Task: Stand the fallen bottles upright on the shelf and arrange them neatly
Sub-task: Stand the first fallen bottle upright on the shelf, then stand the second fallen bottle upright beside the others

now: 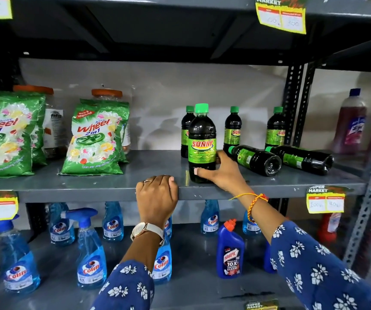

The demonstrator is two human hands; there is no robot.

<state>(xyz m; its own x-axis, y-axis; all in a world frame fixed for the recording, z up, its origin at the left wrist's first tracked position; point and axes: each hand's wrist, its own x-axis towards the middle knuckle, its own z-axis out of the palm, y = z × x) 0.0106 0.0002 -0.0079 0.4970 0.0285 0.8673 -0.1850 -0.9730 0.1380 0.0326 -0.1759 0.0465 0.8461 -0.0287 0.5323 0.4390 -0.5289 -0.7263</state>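
A dark Sunny bottle (pixel 202 139) with a green cap stands upright near the front edge of the grey middle shelf (pixel 90 184). My right hand (pixel 222 173) grips its base from the right. My left hand (pixel 156 195) rests closed over the shelf's front edge, left of that bottle, holding nothing else. Three more Sunny bottles stand upright behind: one (pixel 185 130) just behind the held bottle, one (pixel 232 128) to the right, one (pixel 275 128) further right. Two Sunny bottles lie on their sides, the nearer (pixel 256 159) and the farther (pixel 303 158), caps pointing left.
Green Wheel detergent bags (pixel 95 137) and jars stand at the shelf's left. A reddish bottle (pixel 351 124) stands past the upright post at right. Blue Colin spray bottles (pixel 91 253) and a Harpic bottle (pixel 230 251) fill the lower shelf. Price tags hang on shelf edges.
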